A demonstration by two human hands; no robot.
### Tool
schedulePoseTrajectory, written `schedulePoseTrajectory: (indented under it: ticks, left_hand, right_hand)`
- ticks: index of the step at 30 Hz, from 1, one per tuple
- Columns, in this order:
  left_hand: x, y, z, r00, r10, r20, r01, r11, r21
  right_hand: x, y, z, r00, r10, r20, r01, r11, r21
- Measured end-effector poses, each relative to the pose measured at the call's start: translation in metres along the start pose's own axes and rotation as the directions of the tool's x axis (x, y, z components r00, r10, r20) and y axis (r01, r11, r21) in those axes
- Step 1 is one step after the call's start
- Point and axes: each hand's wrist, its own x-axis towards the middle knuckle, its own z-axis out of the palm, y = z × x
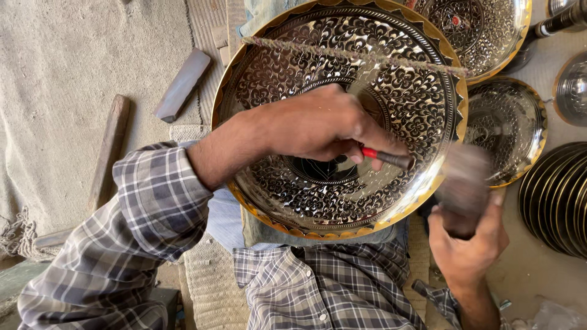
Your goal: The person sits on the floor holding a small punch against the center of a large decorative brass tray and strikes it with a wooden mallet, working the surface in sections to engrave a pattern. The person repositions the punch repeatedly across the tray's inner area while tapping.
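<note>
My left hand [318, 125] is closed around the red-banded metal chisel [386, 157], its tip on the large engraved brass plate [342, 116] resting on my lap. My right hand [468, 241] grips what seems a hammer [465, 183], though it is blurred; I should keep the chisel steady and strike lightly.

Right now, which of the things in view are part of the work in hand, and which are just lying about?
In use:
- left hand holding a red-banded chisel
- right hand gripping a blurred mallet
- large engraved bowl in the lap
- cord across the bowl

Lying about:
- two smaller engraved bowls
- stack of dark plates
- wooden stick
- grey block
</note>
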Motion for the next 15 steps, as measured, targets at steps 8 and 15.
schedulePoseTrajectory:
  ticks: [8,15]
  left_hand:
    - [-0.004,0.006,-0.007,0.958,0.137,-0.253,-0.115,0.988,0.098]
    - [-0.007,0.002,-0.008,0.994,0.015,-0.108,-0.020,0.999,-0.048]
  right_hand:
    - [-0.024,0.020,0.009,0.998,0.056,0.042,-0.058,0.998,0.037]
    - [-0.016,0.020,-0.008,0.966,0.257,0.026,-0.238,0.844,0.481]
